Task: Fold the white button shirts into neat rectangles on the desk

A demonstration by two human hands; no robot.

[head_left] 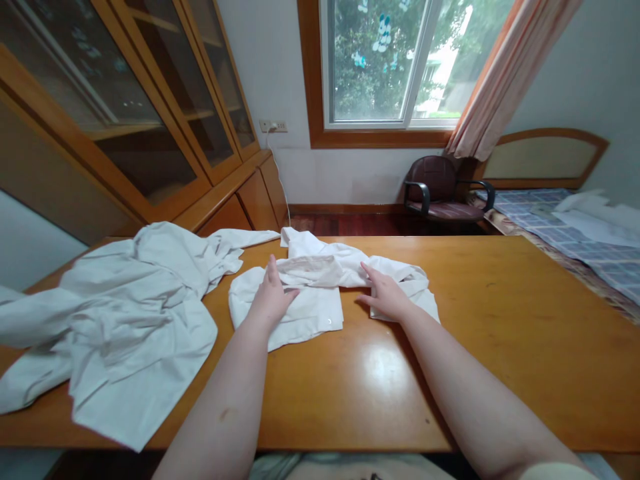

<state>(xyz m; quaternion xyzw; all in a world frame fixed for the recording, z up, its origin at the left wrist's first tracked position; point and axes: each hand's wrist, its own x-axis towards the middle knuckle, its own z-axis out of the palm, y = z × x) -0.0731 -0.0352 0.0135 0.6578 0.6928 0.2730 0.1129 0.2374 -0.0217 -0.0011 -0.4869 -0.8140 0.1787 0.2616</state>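
Observation:
A white shirt lies partly folded on the wooden table in front of me, its collar and sleeves bunched toward the far side. My left hand rests on its left part, thumb and fingers apart. Over the right part of the same shirt is my right hand, fingers spread and pointing left. Neither hand grips the cloth; whether the right palm presses on it I cannot tell. A second white garment lies crumpled to the left of my left arm.
The wooden table spans the view. Beyond it stand a glass-fronted cabinet on the left, a window, a dark red armchair and a bed on the right. A white cable hangs from a wall socket.

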